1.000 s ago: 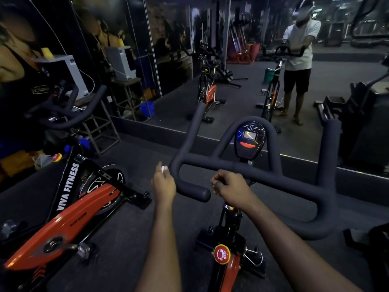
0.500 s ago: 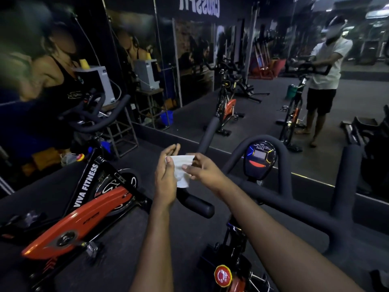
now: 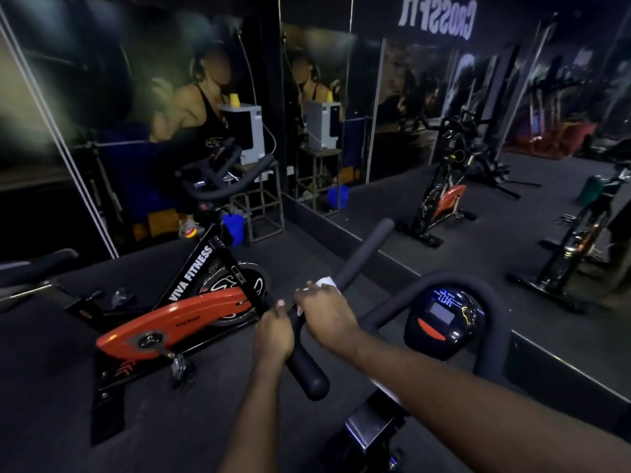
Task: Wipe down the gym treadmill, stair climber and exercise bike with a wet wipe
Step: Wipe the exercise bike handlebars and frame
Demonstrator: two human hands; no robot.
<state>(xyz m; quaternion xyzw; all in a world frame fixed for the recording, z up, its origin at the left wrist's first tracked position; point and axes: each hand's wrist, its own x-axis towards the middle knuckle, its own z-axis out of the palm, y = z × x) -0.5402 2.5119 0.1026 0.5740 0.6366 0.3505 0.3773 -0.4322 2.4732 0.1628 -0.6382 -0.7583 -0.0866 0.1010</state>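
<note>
Head view of an exercise bike (image 3: pixel 368 425) being wiped at its handlebar (image 3: pixel 362 254). Both hands sit on the bar's left prong, which runs from its rounded end at about 6 o'clock of the hands up toward 1 o'clock. The left hand (image 3: pixel 275 332) takes the lower stretch, fingers curled round the padding and thumb lying on top. This is probably a bracing hold, so the bar does not swing under pressure. The right hand (image 3: pixel 324 314) reaches across just above it, the two hands nearly touching, and closes fully round the prong with the wet wipe (image 3: pixel 326 280) trapped between palm and padding. Only a white fold of the wipe shows, at the knuckles' 12 o'clock edge. Wrapping the wipe round the tube lets one slide clean its whole circumference, and the bare prong beyond suggests the stroke heads toward 1 o'clock. The console (image 3: pixel 447 319) stands at 3 o'clock of the hands, apart from them. A second bike (image 3: pixel 177 322) with an orange guard stands at 9 o'clock, and a mirror (image 3: pixel 409 97) fills the wall from 12 to 2 o'clock. No treadmill or stair climber can be made out here.
</note>
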